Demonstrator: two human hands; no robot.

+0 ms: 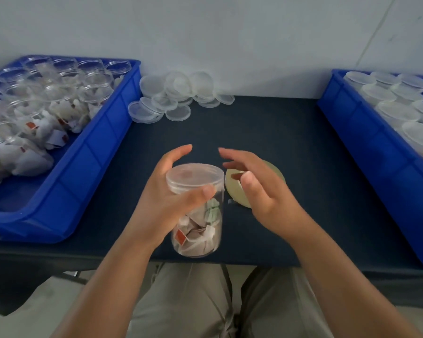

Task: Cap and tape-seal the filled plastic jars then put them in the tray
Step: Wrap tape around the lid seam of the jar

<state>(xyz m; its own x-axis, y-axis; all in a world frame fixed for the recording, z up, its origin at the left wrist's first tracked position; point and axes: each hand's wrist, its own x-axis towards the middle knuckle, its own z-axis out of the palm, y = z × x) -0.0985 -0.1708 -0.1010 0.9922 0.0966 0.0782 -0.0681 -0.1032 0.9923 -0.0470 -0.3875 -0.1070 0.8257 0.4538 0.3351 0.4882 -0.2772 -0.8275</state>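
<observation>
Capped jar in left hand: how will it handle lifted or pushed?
Probably light: the jar holds only loose paper sachets. Its smooth clear wall looks slippery; a wrapping grip like the left hand's suits. Tall and narrow, it may tip if pushed near the lid.

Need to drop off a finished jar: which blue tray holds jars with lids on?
The right tray: its jars wear lids, while those in the left tray stand open.

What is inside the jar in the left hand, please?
White sachets, some with red or green marks, show through the jar; the left hand hides the rest.
</observation>
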